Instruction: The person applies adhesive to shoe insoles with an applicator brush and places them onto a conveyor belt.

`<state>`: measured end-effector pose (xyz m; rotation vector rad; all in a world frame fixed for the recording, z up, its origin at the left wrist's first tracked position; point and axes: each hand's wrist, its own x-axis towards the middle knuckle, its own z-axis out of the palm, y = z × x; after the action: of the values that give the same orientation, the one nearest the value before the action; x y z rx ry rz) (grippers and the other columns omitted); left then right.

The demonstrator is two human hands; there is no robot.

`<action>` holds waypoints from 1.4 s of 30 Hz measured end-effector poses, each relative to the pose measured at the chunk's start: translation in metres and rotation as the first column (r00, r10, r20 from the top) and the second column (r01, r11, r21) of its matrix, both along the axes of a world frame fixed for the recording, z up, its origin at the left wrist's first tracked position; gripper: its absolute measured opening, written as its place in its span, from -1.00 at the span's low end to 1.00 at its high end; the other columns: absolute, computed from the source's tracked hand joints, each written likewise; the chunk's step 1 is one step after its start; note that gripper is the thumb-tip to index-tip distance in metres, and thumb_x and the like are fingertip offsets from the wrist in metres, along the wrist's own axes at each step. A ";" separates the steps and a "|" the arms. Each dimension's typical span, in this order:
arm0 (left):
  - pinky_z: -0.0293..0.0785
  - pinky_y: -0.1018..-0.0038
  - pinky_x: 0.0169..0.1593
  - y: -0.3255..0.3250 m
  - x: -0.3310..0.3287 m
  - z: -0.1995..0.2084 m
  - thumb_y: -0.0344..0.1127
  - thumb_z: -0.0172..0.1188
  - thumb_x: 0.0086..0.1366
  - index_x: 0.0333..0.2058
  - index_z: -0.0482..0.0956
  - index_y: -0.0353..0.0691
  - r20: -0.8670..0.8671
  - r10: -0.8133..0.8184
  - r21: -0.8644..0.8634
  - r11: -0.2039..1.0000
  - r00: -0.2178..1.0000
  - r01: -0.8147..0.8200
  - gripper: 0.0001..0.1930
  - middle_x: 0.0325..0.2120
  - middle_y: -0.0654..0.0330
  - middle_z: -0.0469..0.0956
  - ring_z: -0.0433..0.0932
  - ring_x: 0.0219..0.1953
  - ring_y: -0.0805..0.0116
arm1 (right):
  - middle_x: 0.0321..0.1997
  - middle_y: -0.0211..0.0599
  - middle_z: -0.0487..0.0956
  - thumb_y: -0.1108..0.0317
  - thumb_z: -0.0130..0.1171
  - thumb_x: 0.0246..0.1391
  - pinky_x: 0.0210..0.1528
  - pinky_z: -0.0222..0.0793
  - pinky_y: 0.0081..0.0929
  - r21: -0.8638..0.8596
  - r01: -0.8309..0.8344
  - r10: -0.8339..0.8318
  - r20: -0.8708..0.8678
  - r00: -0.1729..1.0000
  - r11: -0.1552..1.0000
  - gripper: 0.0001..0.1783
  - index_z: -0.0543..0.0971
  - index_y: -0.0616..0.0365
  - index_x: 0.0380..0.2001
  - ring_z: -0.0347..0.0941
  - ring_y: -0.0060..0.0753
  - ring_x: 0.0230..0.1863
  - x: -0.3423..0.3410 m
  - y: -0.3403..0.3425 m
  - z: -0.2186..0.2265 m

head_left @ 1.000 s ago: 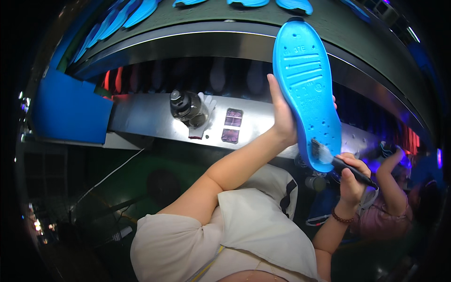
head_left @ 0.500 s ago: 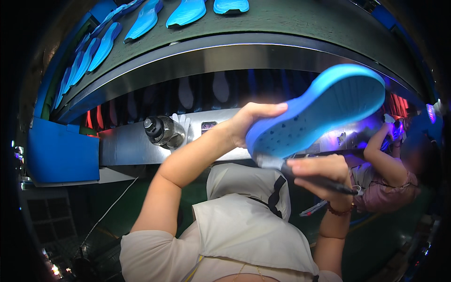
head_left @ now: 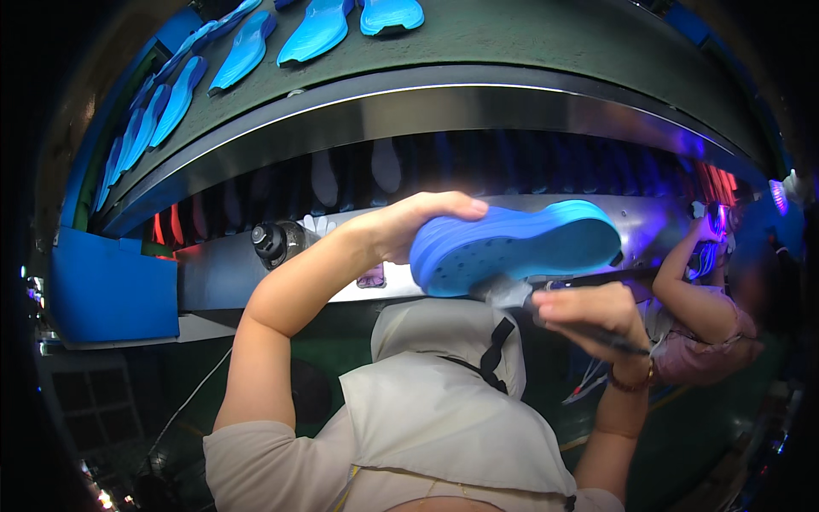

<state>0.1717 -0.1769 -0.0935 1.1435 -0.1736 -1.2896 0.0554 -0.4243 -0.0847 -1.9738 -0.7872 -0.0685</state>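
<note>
A blue shoe sole (head_left: 520, 247) is held up in front of me, its dotted heel end toward the left. My left hand (head_left: 409, 220) grips that heel end, thumb along the upper edge and the other fingers partly hidden behind it. In my right hand (head_left: 597, 314) is a dark-handled brush (head_left: 507, 292), its pale head blurred. The head is at the sole's lower edge near the heel; whether it touches I cannot tell.
Several blue soles (head_left: 311, 32) lie on the green conveyor belt (head_left: 512, 43). Under its metal edge stands a row of soles (head_left: 386, 166). A dark-capped bottle (head_left: 273, 245) and a purple-screened device (head_left: 372, 275) rest on the metal shelf (head_left: 213, 282). A co-worker (head_left: 699, 316) works at the right.
The sole has come down and tipped flatter, so its underside appears narrower. My left hand has shifted left, while the brush stays near the lower edge.
</note>
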 end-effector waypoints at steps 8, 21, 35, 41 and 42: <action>0.40 0.43 -0.15 0.015 0.004 0.002 -0.01 0.08 -0.02 -0.06 0.36 -0.38 0.016 0.112 0.010 0.994 0.994 -0.112 -0.38 -0.20 -0.08 0.43 0.47 -0.25 0.25 | -0.34 -0.16 0.57 0.61 0.24 -0.32 -0.36 0.44 -0.58 0.059 0.074 -0.073 -0.010 0.997 0.996 -0.75 0.56 0.20 -0.43 0.54 -0.30 -0.39 0.000 -0.006 -0.013; 0.26 0.21 0.05 -0.061 -0.032 -0.075 0.48 -0.52 0.01 0.12 0.06 -0.22 -0.427 0.389 -0.351 0.760 0.816 -0.546 -0.07 0.01 0.00 0.24 0.29 0.02 0.14 | -0.44 -0.25 0.56 0.53 0.22 -0.37 -0.39 0.37 -0.56 0.127 0.375 -0.395 0.210 0.894 0.918 -0.80 0.53 0.21 -0.51 0.50 -0.38 -0.46 0.024 0.025 -0.051; 0.22 0.09 0.06 -0.058 -0.022 -0.052 0.45 -0.43 0.05 0.08 0.14 -0.28 -0.492 0.503 -0.503 0.503 0.711 -0.703 -0.10 -0.04 -0.07 0.30 0.31 0.00 0.02 | -0.40 -0.23 0.57 0.57 0.25 -0.37 -0.22 0.38 -0.51 0.256 0.062 -0.049 -0.057 0.997 0.965 -0.77 0.55 0.22 -0.48 0.52 -0.31 -0.34 0.003 0.016 -0.008; 0.23 0.10 0.06 -0.049 -0.006 -0.034 0.43 -0.40 0.06 0.07 0.14 -0.28 -0.277 0.673 -0.489 0.516 0.686 -0.703 -0.12 -0.05 -0.08 0.31 0.32 -0.02 0.01 | -0.35 -0.24 0.57 0.54 0.29 -0.36 -0.10 0.32 -0.37 0.128 -0.021 0.023 -0.008 1.000 0.992 -0.74 0.56 0.17 -0.45 0.48 -0.30 -0.23 -0.002 0.006 -0.013; 0.24 0.09 0.05 -0.046 -0.004 -0.032 0.41 -0.39 0.08 0.07 0.14 -0.28 -0.284 0.661 -0.481 0.528 0.694 -0.700 -0.14 -0.05 -0.09 0.31 0.33 -0.02 0.02 | -0.35 -0.29 0.57 0.51 0.31 -0.36 -0.03 0.26 -0.33 0.205 -0.067 0.077 -0.040 0.996 0.976 -0.74 0.57 0.16 -0.44 0.47 -0.29 -0.19 -0.001 0.001 -0.015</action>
<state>0.1674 -0.2224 -0.1251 0.5361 -0.0288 -0.4853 0.0542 -0.4234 -0.0997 -1.7463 -0.7883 -0.0566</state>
